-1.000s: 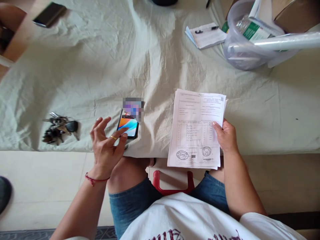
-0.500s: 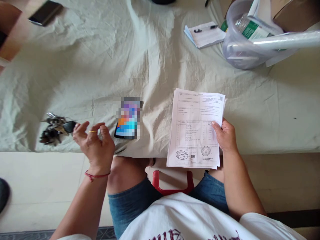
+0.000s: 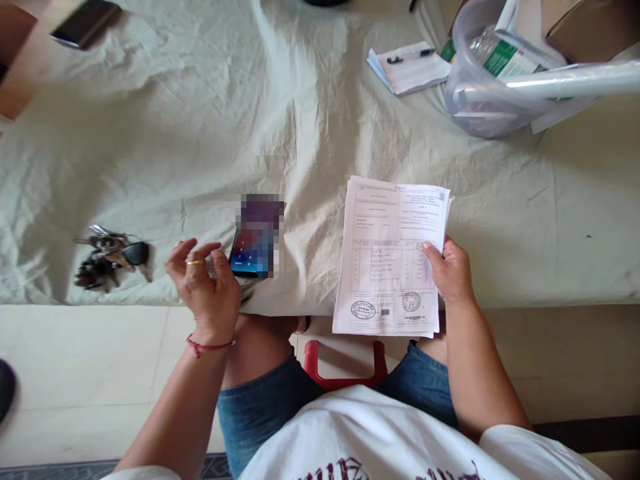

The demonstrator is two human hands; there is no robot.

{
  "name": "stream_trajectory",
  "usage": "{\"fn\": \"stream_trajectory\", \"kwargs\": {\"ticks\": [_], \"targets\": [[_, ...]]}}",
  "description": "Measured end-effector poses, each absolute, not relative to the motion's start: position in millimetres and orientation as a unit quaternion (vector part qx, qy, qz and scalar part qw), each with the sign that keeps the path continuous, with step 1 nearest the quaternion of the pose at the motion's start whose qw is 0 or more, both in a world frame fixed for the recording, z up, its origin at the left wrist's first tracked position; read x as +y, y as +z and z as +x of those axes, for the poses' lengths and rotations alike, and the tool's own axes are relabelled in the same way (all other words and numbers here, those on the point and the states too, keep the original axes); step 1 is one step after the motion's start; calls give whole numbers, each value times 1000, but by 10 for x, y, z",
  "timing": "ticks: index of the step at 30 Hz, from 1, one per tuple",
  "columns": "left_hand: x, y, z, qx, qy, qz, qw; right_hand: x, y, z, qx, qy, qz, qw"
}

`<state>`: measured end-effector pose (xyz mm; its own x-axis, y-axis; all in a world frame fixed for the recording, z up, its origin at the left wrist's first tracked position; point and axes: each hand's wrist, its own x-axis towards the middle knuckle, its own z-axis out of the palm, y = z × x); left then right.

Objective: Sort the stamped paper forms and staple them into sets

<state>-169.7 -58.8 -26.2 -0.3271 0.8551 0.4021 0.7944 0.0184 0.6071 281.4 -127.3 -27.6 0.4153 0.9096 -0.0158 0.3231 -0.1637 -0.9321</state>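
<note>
My right hand (image 3: 451,268) grips a stack of printed papers (image 3: 387,267) by its right edge, thumb on top. Two oval or round stamps mark the lower part of the top sheet. To the left, my left hand (image 3: 205,283) hovers over the cloth's front edge with its fingers apart and slightly curled, holding nothing. Just right of its fingers lies a smartphone (image 3: 250,253) with a lit screen, partly pixelated. A bunch of keys (image 3: 113,257) with a black key head rests on the cloth, left of that hand.
A pale cloth (image 3: 200,120) covers the surface. At the back right stands a translucent tub (image 3: 490,113) with a bottle and papers, beside a notepad (image 3: 420,73) with a pen. Another phone (image 3: 86,23) lies far left. A red stool (image 3: 345,383) shows between my legs.
My left hand has moved right, away from the keys and nearer the smartphone. The phone's screen has turned from bright colours to a darker blue picture. My right hand and papers stay put.
</note>
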Motion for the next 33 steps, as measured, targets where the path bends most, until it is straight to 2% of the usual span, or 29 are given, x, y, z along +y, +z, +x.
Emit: {"fn": "stream_trajectory", "kwargs": {"ticks": [11,20,33], "targets": [[-650,-407,-1671,602,388,693,-86,-1268,-306,2824,-442,304,-701,470],[-632,-444,-1659,608,379,691,-92,-1268,-291,2817,-444,309,-696,472],[-659,-400,-1603,658,351,665,-37,-1253,-291,2807,-440,303,-702,471]]}}
